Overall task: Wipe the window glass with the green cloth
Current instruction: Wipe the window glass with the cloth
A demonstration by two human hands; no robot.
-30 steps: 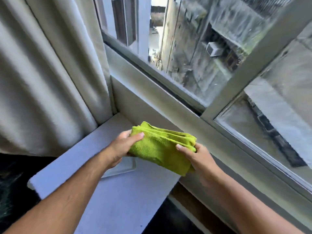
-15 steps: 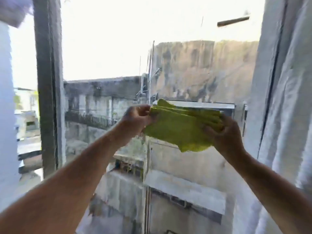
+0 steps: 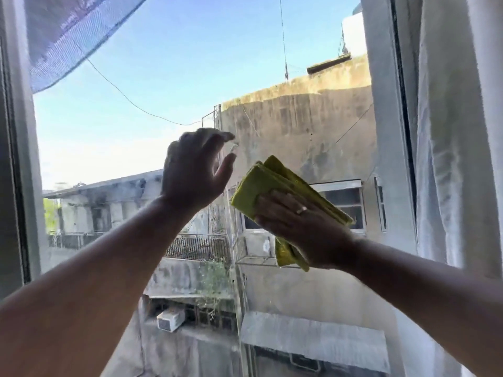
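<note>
The folded green cloth (image 3: 275, 183) is pressed flat against the window glass (image 3: 152, 77) at mid height, right of centre. My right hand (image 3: 302, 229) lies spread over the cloth and holds it against the pane; a ring shows on one finger. My left hand (image 3: 194, 172) hovers just left of the cloth, apart from it, fingers loosely curled and holding nothing. Part of the cloth hangs below my right palm.
A white curtain (image 3: 460, 131) hangs at the right beside the window frame (image 3: 383, 131). The left frame post (image 3: 16, 159) borders the pane. A blue mesh sheet (image 3: 68, 31) shows at the upper left. Buildings stand outside.
The cloth went from the sill up to the glass. My left hand has let go of it and pulled away to the left. My right hand now presses it flat on the pane.
</note>
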